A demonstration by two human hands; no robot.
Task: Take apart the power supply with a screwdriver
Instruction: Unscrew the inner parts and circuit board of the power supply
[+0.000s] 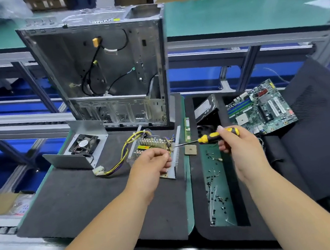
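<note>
Black mat [85, 199] — one power supply [152, 147]; one screwdriver [214, 136].

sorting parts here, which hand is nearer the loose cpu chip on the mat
Right. The right hand, holding the screwdriver, is just right of the cpu chip; the left hand, on the power supply board, sits slightly farther left.

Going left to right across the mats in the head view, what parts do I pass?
Metal cover with fan → white connector → power supply board → RAM stick → screwdriver → motherboard.
</note>
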